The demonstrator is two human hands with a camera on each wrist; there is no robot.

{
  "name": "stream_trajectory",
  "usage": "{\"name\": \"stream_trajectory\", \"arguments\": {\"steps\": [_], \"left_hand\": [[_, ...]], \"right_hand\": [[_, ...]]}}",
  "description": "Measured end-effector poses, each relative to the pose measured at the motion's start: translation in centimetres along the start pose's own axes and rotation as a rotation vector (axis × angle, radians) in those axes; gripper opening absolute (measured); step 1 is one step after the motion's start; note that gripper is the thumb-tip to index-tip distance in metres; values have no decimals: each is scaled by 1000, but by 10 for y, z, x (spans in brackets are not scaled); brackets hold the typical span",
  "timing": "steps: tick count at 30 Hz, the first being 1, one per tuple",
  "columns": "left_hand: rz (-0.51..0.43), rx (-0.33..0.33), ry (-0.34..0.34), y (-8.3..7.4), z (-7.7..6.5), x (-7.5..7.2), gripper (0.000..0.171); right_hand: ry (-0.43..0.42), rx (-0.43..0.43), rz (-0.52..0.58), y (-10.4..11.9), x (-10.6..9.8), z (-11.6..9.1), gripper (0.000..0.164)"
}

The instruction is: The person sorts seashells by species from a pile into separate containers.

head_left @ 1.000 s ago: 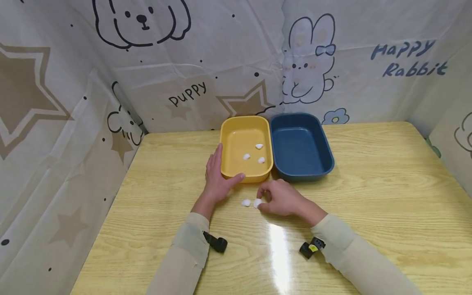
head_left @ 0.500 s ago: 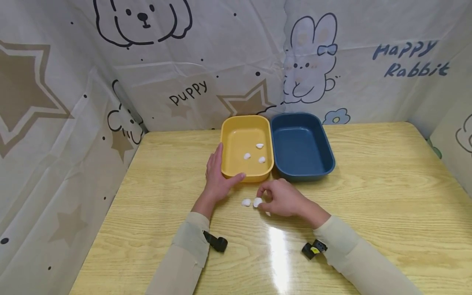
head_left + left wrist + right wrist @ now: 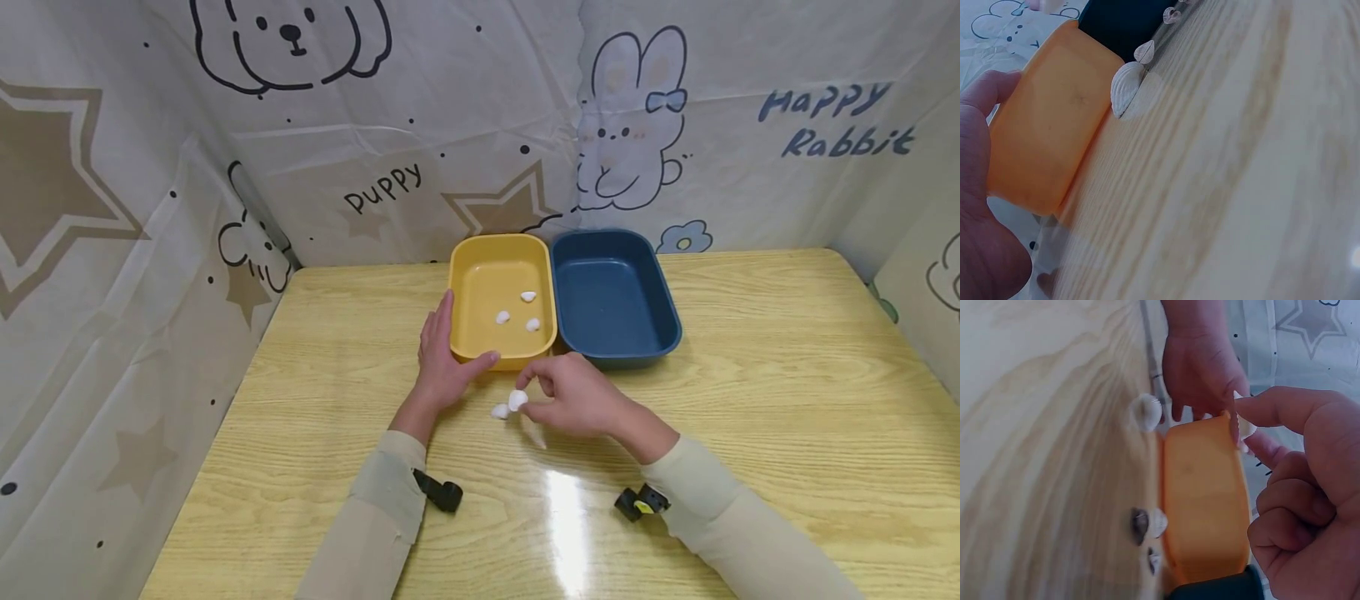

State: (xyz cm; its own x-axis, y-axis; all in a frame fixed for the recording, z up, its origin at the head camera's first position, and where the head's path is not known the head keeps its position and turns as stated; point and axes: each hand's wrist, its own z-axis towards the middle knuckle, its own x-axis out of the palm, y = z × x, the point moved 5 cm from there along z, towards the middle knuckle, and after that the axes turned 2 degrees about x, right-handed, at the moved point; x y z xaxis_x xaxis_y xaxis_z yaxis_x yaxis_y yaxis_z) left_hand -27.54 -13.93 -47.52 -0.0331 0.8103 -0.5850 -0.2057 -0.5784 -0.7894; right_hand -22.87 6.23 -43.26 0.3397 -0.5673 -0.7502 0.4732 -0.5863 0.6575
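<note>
My right hand (image 3: 581, 396) pinches a white seashell (image 3: 517, 401) between thumb and index finger, just above the table in front of the yellow bin (image 3: 480, 279). The other fingers are curled in, as the right wrist view shows. Close by on the wood lies another white seashell (image 3: 499, 412); the left wrist view shows its ribbed shell (image 3: 1127, 89). My left hand (image 3: 442, 362) rests against the yellow bin's near left corner, fingers along its side and thumb over the front rim. Inside that bin lie three white shells (image 3: 502, 317).
A navy bin (image 3: 611, 304) stands against the yellow bin's right side. Further small shells (image 3: 1158, 523) lie on the table before the bins, hidden behind my right hand in the head view. Printed cloth (image 3: 480, 108) hangs behind the table's back edge.
My right hand has lifted the pinched shell off the table and moved slightly up and left with it. The left hand stays at the yellow bin.
</note>
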Motion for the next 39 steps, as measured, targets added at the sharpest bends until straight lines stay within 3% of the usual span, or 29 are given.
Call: {"name": "stream_trajectory", "arguments": {"steps": [17,34,39], "left_hand": [[0,0,4,1,0,0,114],[-16,9,10,2,-1,0,113],[-12,15,10,3,0,1,112]], "right_hand": [[-111,-89,24,21,-34,18,20],[-297,-70,109,14,-59,57,20],[-341,-26,110,5,-60,70,21]]}}
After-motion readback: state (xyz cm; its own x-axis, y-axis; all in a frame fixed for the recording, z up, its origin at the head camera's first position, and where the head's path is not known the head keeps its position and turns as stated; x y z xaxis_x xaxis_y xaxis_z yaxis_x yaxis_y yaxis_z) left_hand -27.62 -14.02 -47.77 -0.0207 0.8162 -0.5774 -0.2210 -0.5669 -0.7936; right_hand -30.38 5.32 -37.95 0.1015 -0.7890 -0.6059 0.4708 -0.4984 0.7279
